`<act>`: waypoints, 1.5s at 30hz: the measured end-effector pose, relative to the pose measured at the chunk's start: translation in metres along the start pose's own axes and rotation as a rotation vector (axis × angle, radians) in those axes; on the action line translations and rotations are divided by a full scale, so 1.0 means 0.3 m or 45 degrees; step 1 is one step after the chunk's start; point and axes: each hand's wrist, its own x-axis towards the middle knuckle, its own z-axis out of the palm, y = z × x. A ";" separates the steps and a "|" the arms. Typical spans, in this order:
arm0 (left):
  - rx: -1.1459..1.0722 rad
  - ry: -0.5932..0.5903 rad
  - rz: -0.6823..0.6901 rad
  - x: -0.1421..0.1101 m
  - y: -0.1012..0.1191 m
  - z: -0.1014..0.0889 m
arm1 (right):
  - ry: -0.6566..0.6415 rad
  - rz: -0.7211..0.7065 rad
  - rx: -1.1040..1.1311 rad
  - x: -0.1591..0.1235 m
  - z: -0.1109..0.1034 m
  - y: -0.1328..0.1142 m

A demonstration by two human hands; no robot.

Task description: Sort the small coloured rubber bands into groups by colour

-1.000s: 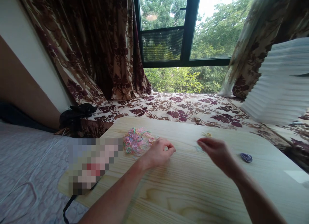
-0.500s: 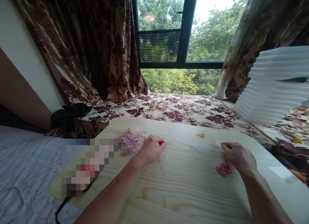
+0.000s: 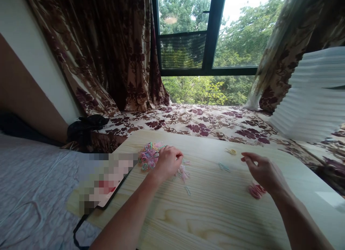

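Observation:
My left hand (image 3: 169, 162) is at the right side of a heap of small, colourful elastic hair bands (image 3: 147, 158). Its thumb and forefinger are pinched together; what lies between them, if anything, is too small to make out. Just below these fingers are loose pale pink bands (image 3: 183, 172) and a pale blue band (image 3: 188, 190). Over the right part of the table hovers my right hand (image 3: 261, 169), thumb and forefinger slightly apart, nothing visible between them. Close to it lie red-pink bands (image 3: 257, 190), partly covered by the hand. Yellow bands (image 3: 231, 151) and light blue bands (image 3: 223, 167) lie between the hands.
A blurred-out flat object (image 3: 110, 181) with a black strap rests on the left side of the light wooden table (image 3: 205, 214). Beyond the table is a flower-patterned window seat (image 3: 199, 120). White pleated material (image 3: 315, 95) stands at the right.
The view has shifted slightly left. My right hand has moved left relative to the table, and the pale pink bands by its fingertips are now hidden. More pink bands show below my left hand.

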 end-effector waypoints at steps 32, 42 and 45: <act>-0.359 -0.111 0.014 -0.031 0.082 0.049 | -0.338 -0.423 0.449 -0.181 0.110 -0.328; -0.841 -0.378 -0.153 -0.038 0.091 0.036 | -0.439 -0.272 0.642 -0.176 0.110 -0.334; -0.850 -0.377 -0.140 -0.038 0.091 0.033 | -0.447 -0.236 0.631 -0.174 0.104 -0.339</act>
